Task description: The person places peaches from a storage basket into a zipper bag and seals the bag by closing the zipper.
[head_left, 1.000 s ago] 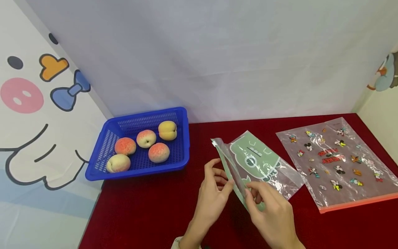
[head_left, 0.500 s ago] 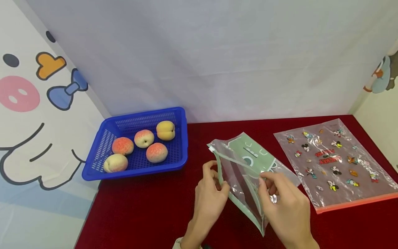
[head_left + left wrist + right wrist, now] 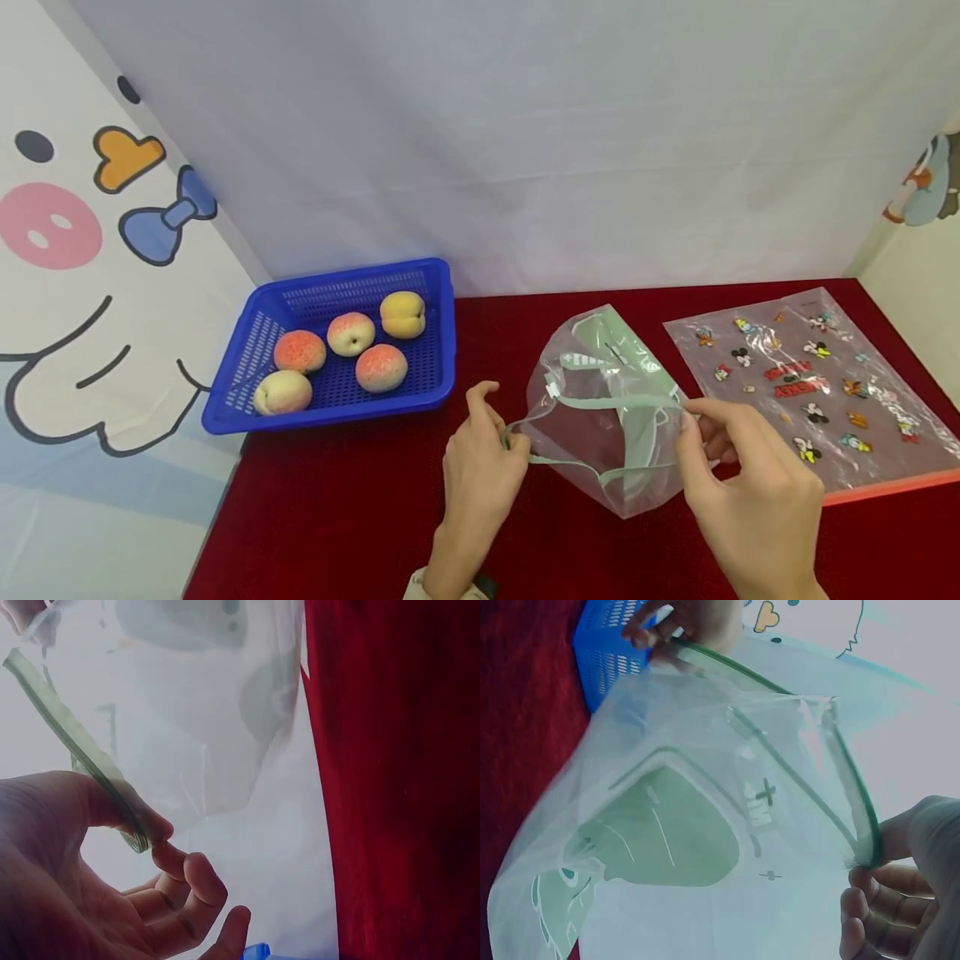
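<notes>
A clear zip bag with a green print and green zip edges (image 3: 585,492) is spread wide between my two hands, its mouth facing up toward the head camera. My left hand (image 3: 483,467) pinches one side of the rim between thumb and finger; the left wrist view shows the green zip strip (image 3: 71,739) running into that pinch. On the opposite side, my right hand (image 3: 750,492) pinches the other green edge at its end. The right wrist view shows the bag's printed face (image 3: 667,832) hanging between the hands. Nothing shows inside the bag.
At the left, a blue plastic basket (image 3: 448,333) holds several peaches (image 3: 381,368). A second clear zip bag (image 3: 795,417), with cartoon prints and an orange-red zip, lies flat at the right. The dark red tablecloth (image 3: 337,517) meets a white cloth wall behind.
The bag's mouth has gone from nearly flat to wide apart. My right hand has moved right with its edge, while my left hand has moved slightly left and down.
</notes>
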